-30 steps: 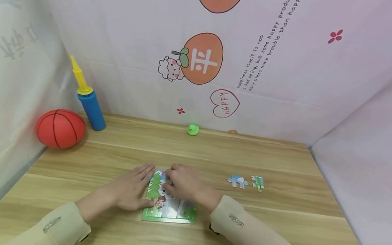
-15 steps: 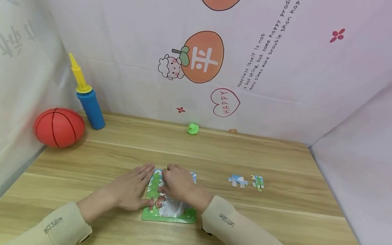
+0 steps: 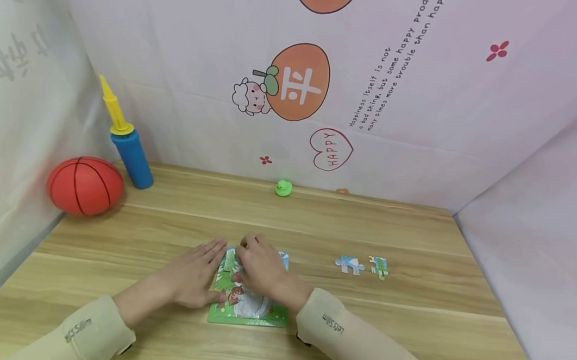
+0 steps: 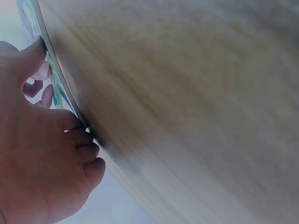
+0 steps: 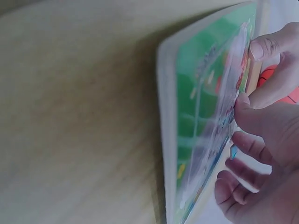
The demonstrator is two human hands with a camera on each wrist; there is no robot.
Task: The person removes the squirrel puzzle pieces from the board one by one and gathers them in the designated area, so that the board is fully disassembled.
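A jigsaw puzzle board (image 3: 248, 321) with a green border lies flat on the table, its picture showing trees and a small brown animal. My left hand (image 3: 188, 275) rests along its left side, fingers straight and thumb on the picture. Over the upper part, my right hand (image 3: 263, 265) pinches a green-and-blue puzzle piece (image 3: 230, 260), which stands tilted up from the board at the upper left. In the right wrist view a blue edge of this piece (image 5: 233, 151) shows by the fingertips. The right hand hides the middle of the picture.
Two loose puzzle pieces, one blue (image 3: 350, 264) and one green (image 3: 379, 267), lie right of the board. A green toy duck (image 3: 283, 188) sits by the back wall. A red ball (image 3: 85, 185) and a blue-and-yellow hand pump (image 3: 132, 158) stand back left.
My right hand has moved a little left over the board. A piece at the upper left has come up at a tilt. My left hand stays in place.
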